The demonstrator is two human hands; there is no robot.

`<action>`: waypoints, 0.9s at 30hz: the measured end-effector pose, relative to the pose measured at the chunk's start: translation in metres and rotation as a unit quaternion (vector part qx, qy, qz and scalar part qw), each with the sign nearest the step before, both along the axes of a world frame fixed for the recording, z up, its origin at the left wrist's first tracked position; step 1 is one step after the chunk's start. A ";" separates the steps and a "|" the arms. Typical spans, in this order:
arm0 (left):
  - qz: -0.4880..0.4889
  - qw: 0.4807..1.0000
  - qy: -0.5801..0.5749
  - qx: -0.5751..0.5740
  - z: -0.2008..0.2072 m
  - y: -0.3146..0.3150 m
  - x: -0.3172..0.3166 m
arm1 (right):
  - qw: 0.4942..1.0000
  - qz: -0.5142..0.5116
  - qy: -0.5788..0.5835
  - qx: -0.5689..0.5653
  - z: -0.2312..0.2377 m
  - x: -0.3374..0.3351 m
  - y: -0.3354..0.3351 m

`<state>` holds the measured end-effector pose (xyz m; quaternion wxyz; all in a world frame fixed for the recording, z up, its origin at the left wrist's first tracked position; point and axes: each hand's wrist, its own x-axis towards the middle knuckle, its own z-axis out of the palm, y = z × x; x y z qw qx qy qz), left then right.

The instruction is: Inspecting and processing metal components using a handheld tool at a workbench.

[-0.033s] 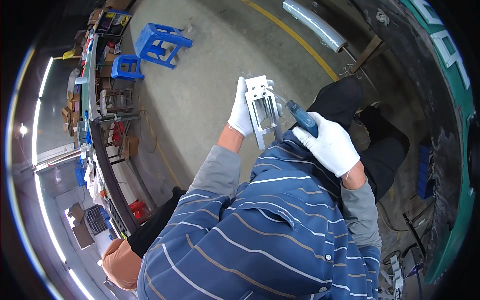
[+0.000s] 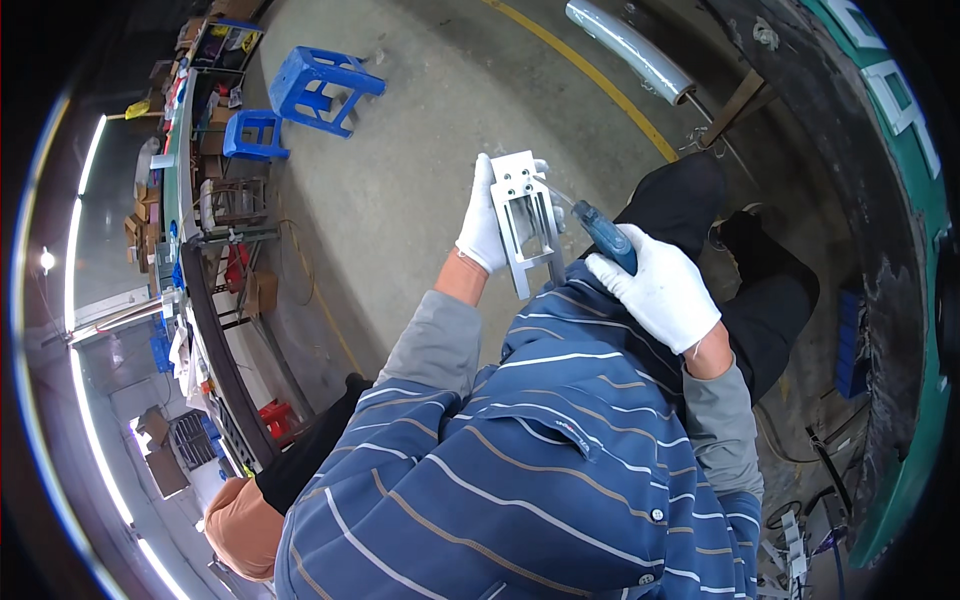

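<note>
My left hand (image 2: 482,232), in a white glove, is closed around a silver metal bracket (image 2: 516,164). The bracket is a slotted frame with several holes in its wider far end, held tilted in front of my body. In my white-gloved right hand (image 2: 662,295) is a screwdriver (image 2: 602,234) with a translucent blue handle, gripped from behind. Its thin shaft points left and away from me, reaching the bracket's right edge near the holes. Whether the tip sits in a hole or only lies close to it, I cannot tell. Some left-hand fingers are hidden behind the bracket.
Two blue plastic stools (image 2: 318,90) stand on the floor at the far left. A long workbench with boxes (image 2: 260,293) beneath runs along the left, where another person's arm (image 2: 240,525) shows. A wrapped film roll (image 2: 630,50) and a dark-edged green table (image 2: 915,420) are to the right.
</note>
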<state>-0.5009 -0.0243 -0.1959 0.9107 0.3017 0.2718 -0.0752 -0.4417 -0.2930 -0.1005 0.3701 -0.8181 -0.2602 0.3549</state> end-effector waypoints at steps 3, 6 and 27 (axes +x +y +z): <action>-0.004 1.000 -0.004 0.008 0.001 -0.001 -0.001 | 1.000 0.004 0.002 -0.003 0.000 0.000 -0.001; 0.002 1.000 -0.001 0.024 0.004 -0.002 -0.001 | 1.000 0.020 0.003 -0.020 0.001 0.000 -0.001; -0.024 0.999 0.004 0.034 0.001 -0.007 -0.001 | 0.999 0.000 0.020 -0.027 -0.003 -0.007 -0.011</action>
